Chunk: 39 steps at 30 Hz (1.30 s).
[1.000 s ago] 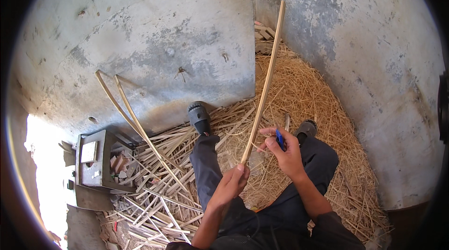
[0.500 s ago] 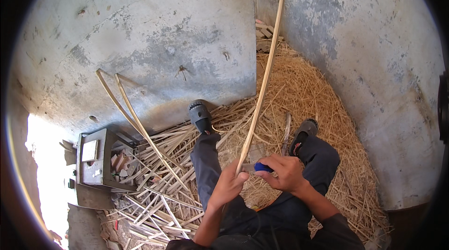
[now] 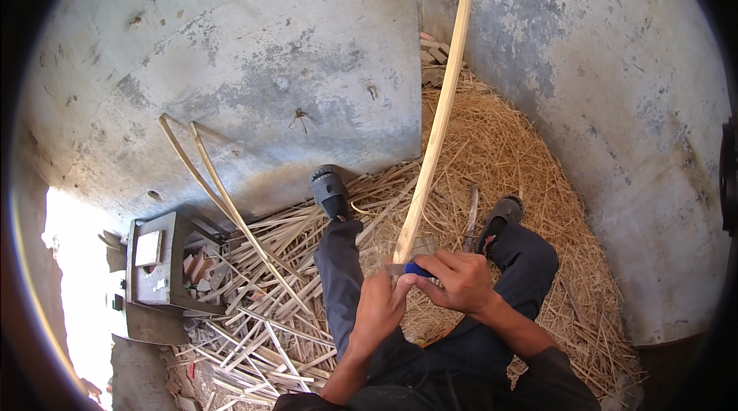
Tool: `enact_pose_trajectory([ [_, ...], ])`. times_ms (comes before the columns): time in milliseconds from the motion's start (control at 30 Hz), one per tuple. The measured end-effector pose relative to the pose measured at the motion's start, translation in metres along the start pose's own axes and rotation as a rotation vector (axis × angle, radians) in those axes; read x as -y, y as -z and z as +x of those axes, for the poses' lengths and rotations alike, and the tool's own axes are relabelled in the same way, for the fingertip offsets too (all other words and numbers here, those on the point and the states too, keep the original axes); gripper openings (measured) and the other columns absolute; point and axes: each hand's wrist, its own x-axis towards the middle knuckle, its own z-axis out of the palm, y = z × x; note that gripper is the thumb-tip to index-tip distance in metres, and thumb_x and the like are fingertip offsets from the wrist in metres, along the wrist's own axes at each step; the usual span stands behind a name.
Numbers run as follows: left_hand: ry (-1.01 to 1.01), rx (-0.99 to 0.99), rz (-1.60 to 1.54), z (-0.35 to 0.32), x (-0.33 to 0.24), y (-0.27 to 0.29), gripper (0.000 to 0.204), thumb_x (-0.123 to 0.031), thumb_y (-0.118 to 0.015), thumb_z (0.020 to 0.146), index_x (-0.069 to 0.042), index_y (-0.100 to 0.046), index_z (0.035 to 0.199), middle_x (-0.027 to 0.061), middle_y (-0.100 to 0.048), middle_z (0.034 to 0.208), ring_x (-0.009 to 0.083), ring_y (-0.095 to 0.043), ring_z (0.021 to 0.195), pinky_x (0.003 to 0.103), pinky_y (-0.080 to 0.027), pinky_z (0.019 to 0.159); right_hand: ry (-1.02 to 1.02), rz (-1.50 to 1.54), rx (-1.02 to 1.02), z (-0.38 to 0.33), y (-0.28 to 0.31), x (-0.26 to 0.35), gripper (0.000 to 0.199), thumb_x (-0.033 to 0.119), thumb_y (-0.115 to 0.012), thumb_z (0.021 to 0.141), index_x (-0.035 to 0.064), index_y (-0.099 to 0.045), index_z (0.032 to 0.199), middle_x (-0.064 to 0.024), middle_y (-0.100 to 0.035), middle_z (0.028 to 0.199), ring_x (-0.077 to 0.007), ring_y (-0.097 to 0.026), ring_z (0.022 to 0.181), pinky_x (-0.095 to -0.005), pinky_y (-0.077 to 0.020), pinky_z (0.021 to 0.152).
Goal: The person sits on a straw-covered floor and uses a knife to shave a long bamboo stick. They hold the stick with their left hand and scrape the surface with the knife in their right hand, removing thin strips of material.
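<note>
My left hand (image 3: 378,302) is wrapped round the lower end of a long pale bamboo strip (image 3: 437,134), which slants up and away in front of me. In my right hand (image 3: 460,280) is a knife (image 3: 419,268) with a blue handle. Its short blade lies across the strip, just above my left fingers. The thumb of my left hand is up against the knife. A thin curled shaving stands off the strip higher up. The strip's bottom end is hidden behind my left hand.
Two bamboo strips (image 3: 238,219) lean against the worn wall at the left. Below them stands a wooden box (image 3: 157,257) holding scraps. Loose split strips (image 3: 261,334) cover the floor at left, and a heap of shavings (image 3: 500,134) fills the right corner. My shoes (image 3: 329,189) flank the work.
The strip has turned to show its broad pale face. My hands have come closer together, and the blade has shifted slightly left and up onto the strip.
</note>
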Motion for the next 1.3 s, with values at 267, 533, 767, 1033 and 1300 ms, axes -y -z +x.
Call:
enact_pose_trajectory([
  [267, -0.058, -0.07, -0.042, 0.0, -0.003, -0.004, 0.034, -0.028, -0.05, 0.115, 0.005, -0.06, 0.112, 0.026, -0.063, 0.078, 0.0497, -0.064, 0.075, 0.052, -0.047, 0.067, -0.002, -0.037, -0.045, 0.002, -0.001, -0.001, 0.027, 0.036, -0.081, 0.093, 0.0125, -0.075, 0.106, -0.0021, -0.062, 0.074, -0.0205, -0.066, 0.059, -0.0351, -0.051, 0.052],
  [533, -0.038, -0.075, -0.008, -0.001, -0.004, -0.003, 0.031, -0.027, -0.049, 0.116, 0.003, -0.058, 0.111, 0.0265, -0.06, 0.074, 0.0519, -0.062, 0.072, 0.054, -0.045, 0.064, 0.035, -0.102, -0.102, 0.005, -0.001, -0.007, 0.034, 0.044, -0.081, 0.093, 0.0107, -0.077, 0.098, -0.0018, -0.062, 0.07, -0.0197, -0.061, 0.052, -0.0334, -0.0474, 0.048],
  [767, -0.013, -0.076, 0.004, -0.002, -0.007, -0.002, 0.027, -0.024, -0.052, 0.114, 0.002, -0.057, 0.109, 0.0268, -0.059, 0.072, 0.0516, -0.061, 0.069, 0.055, -0.045, 0.061, 0.042, -0.108, -0.087, 0.005, 0.0, -0.008, 0.031, 0.041, -0.082, 0.092, 0.0124, -0.077, 0.101, -0.0005, -0.06, 0.069, -0.0186, -0.06, 0.053, -0.0331, -0.0467, 0.049],
  [1033, 0.065, 0.014, 0.024, -0.031, -0.006, 0.001, 0.024, -0.022, -0.053, 0.113, 0.001, -0.058, 0.11, 0.0288, -0.061, 0.075, 0.0529, -0.063, 0.074, 0.056, -0.045, 0.062, -0.349, -0.209, -0.409, 0.012, 0.027, -0.067, 0.031, 0.036, -0.074, 0.101, 0.0057, -0.078, 0.102, -0.0079, -0.066, 0.071, -0.0215, -0.06, 0.054, -0.0382, -0.0461, 0.053],
  [1300, 0.179, 0.059, -0.149, -0.023, 0.021, 0.002, 0.049, -0.036, -0.047, 0.117, 0.002, -0.059, 0.089, 0.0129, -0.055, 0.065, 0.025, -0.052, 0.057, 0.042, -0.045, 0.06, -0.513, -0.071, -0.299, -0.01, 0.051, -0.075, 0.036, 0.037, -0.073, 0.102, 0.0016, -0.075, 0.105, -0.0152, -0.073, 0.081, -0.0277, -0.071, 0.066, -0.0374, -0.0533, 0.064],
])
